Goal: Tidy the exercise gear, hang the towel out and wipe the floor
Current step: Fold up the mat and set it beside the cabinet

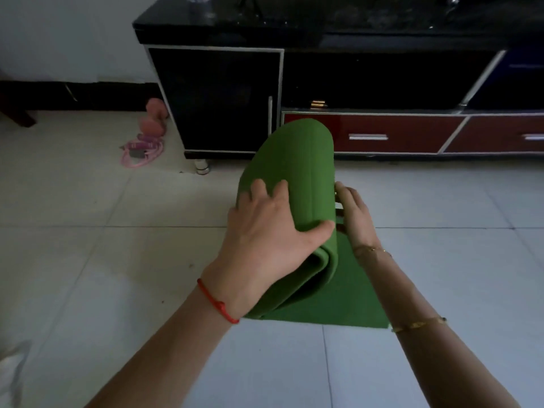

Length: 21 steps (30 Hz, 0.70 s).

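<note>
Both forearms outstretched; left hand (pixel 265 231) and right hand (pixel 354 213) fingers clasp rolled green mat (pixel 294 160).

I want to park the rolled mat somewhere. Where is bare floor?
Bare tiles lie left of the green mat, between it and the pink skipping rope, and right of it, before the red drawers. The corner beside the black cabinet, with pink dumbbells, is crowded.

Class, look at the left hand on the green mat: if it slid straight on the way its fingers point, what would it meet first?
Probably only more of the rolled mat, which the left hand grips; beyond it, likely the black cabinet, though depth is unclear.
</note>
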Each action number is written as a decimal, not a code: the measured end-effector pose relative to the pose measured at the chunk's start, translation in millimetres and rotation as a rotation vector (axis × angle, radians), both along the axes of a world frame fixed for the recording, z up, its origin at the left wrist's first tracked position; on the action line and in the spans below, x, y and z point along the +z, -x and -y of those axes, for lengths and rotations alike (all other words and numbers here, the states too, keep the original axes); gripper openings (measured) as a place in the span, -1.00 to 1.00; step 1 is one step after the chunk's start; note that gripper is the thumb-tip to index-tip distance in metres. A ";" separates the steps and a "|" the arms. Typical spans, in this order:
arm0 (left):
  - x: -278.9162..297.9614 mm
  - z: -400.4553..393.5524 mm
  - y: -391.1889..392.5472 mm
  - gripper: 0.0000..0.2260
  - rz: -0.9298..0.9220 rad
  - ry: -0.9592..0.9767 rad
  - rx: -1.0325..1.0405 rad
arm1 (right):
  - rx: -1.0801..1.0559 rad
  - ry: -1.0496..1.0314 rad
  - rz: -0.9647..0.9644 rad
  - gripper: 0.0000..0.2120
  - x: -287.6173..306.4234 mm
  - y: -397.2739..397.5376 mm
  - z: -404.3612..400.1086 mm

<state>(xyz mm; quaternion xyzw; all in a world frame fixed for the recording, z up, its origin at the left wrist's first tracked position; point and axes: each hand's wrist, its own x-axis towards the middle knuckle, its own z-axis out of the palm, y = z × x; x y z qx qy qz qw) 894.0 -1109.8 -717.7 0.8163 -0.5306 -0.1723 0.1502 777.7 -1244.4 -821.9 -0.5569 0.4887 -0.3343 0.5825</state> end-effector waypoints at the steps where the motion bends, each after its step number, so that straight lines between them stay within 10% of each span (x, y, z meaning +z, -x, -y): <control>1: -2.8 3.3 10.8 -0.15 0.016 -0.015 -0.043 | 0.023 -0.043 -0.022 -0.53 2.6 11.6 4.3; 8: -44.9 29.6 45.9 -0.29 -0.099 -0.022 -0.315 | 0.114 -0.366 -0.092 -0.10 -19.8 87.5 33.1; 15: -127.7 45.2 2.6 -0.33 -0.203 -0.125 0.046 | -0.101 -0.397 -0.148 -0.40 -68.5 148.6 22.5; 21: -195.4 37.4 -42.9 -0.32 -0.727 -0.318 0.427 | -0.202 -0.338 -0.212 -0.55 -102.2 174.2 0.3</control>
